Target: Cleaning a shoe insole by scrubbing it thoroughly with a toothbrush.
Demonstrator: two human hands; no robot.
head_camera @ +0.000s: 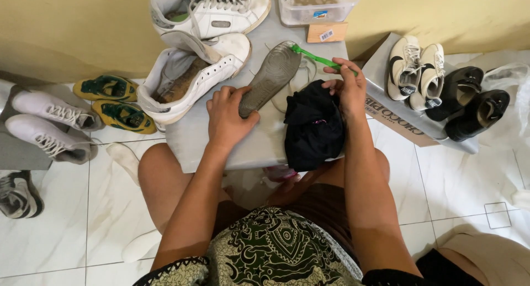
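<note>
the left hand [227, 116] lies palm down on the near end of a grey shoe insole [271, 76], fingers curled over its edge and pinning it to the grey tabletop [193, 145]. the insole slants from near left to far right across the middle of the tabletop, its far tip under the head of a green brush [313, 57]. the right hand [349, 87] is closed around the handle of that brush, holding it low over the insole's far end; whether the bristles touch the insole cannot be told. just near of the right hand a crumpled black cloth [313, 126] sits at the tabletop's near right edge, touching the wrist and hanging slightly over the side. on the far left of the tabletop stand two white sneakers [199, 49], one behind the other, the nearer one open and showing a brown inside. at the far edge is a clear plastic tub [314, 4] with a small cardboard piece [327, 32] in front of it. to the right, a grey box lid [381, 71] carries a white pair of sneakers [415, 68] and a black pair of shoes [469, 101]. on the tiled floor [110, 209] to the left lie yellow-and-green shoes [113, 101] and white sneakers with grey soles [49, 126]. the person's bare knees frame the near side of the tabletop.
</note>
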